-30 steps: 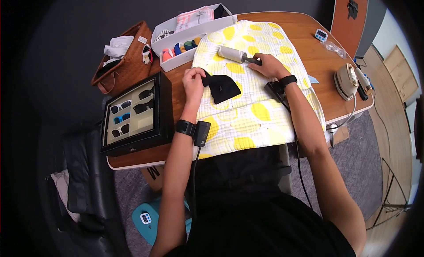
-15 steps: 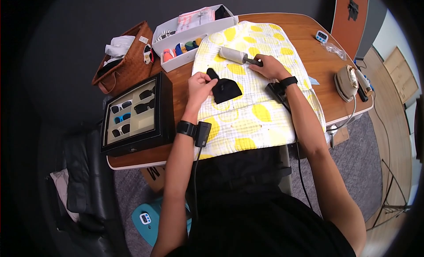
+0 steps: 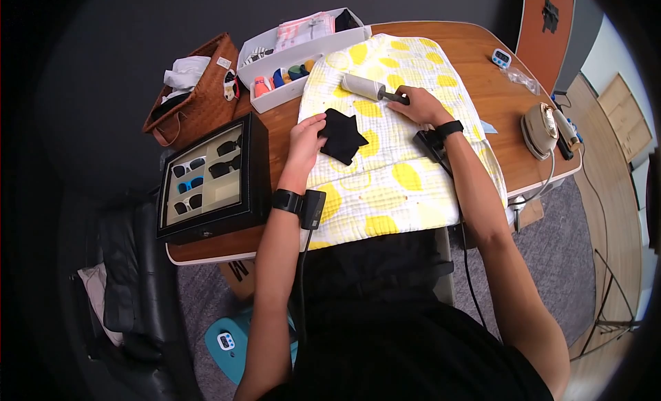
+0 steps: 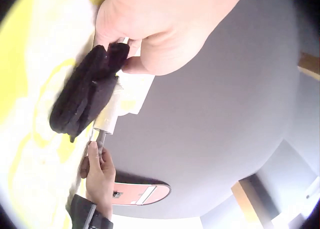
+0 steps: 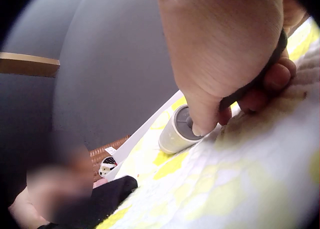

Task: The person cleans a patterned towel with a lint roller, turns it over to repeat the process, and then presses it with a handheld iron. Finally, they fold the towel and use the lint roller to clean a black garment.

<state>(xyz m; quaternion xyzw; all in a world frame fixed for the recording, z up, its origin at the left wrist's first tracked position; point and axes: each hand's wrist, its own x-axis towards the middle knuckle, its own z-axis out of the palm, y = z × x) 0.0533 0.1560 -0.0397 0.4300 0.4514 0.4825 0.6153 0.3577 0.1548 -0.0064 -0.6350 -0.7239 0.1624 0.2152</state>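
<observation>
A folded black sock (image 3: 343, 136) lies on the yellow-patterned white cloth (image 3: 406, 173), its outline spread into several points in the head view. My left hand (image 3: 303, 140) pinches its left edge. The left wrist view shows thick layers of the sock (image 4: 82, 99) hanging from the fingertips, close over the cloth. Farther back lies a lint roller (image 3: 361, 86) with a white cylinder. My right hand (image 3: 418, 106) grips its dark handle, and the palm hides part of that handle in the right wrist view.
Left of the cloth stands a black sunglasses case (image 3: 258, 173). Behind it are a woven basket (image 3: 217, 101) and a white box (image 3: 282, 94) with rolled colourful items. A small iron (image 3: 540, 129) with a cord and a timer (image 3: 501, 57) stand on the right of the table.
The left hand has turned over and shifted the black sock, changing its outline from a fan shape with a raised flap to a many-pointed one. The right hand and lint roller stay put.
</observation>
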